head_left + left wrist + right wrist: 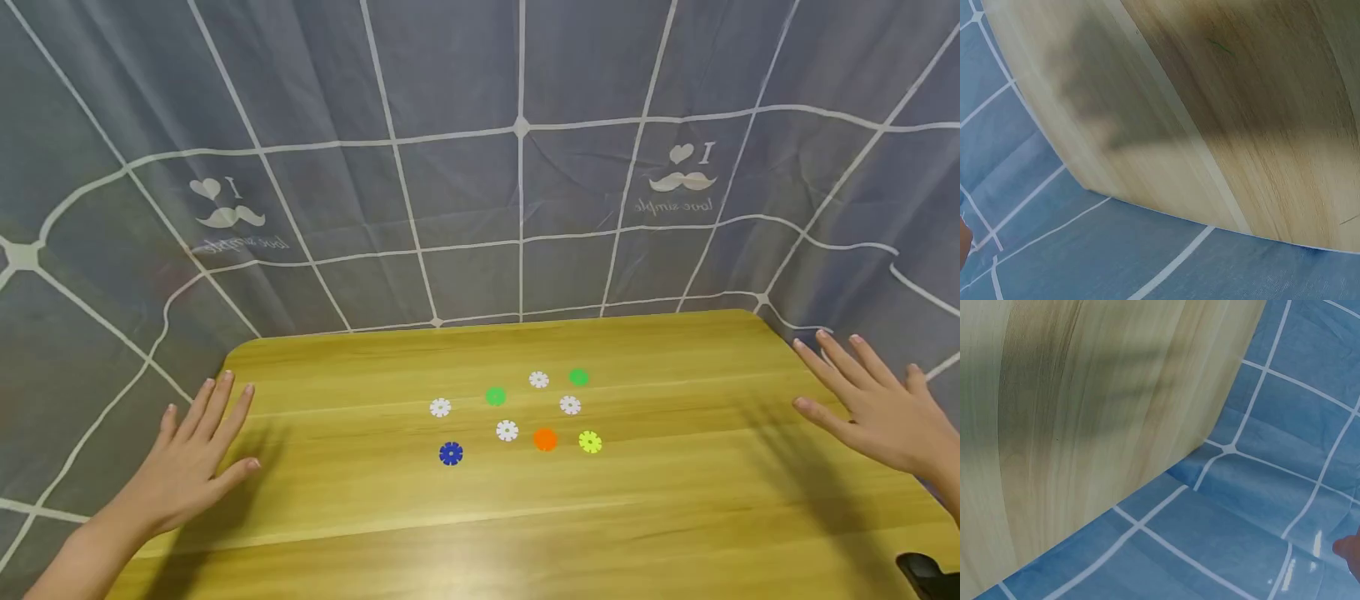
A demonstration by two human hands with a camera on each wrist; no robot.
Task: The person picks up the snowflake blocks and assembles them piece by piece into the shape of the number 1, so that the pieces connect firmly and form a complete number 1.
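Note:
Several flat notched discs lie spread over the middle of the wooden table (pixel 337 475). Among them are a blue disc (pixel 451 453), an orange disc (pixel 545 440), a yellow-green disc (pixel 590 442), a green disc (pixel 496 396), a second green disc (pixel 578 377) and several white ones, such as the white disc (pixel 507 431). Over the table's left edge hovers my left hand (pixel 187 467), fingers spread and holding nothing. My right hand (pixel 881 408) hovers likewise at the right edge, empty. Each wrist view catches only a bit of finger, plus the hand's shadow on the wood.
A grey-blue curtain (pixel 465 200) with white grid lines hangs behind the table and along both sides. At the lower right corner of the head view a black object (pixel 926 575) shows in part; its kind is unclear.

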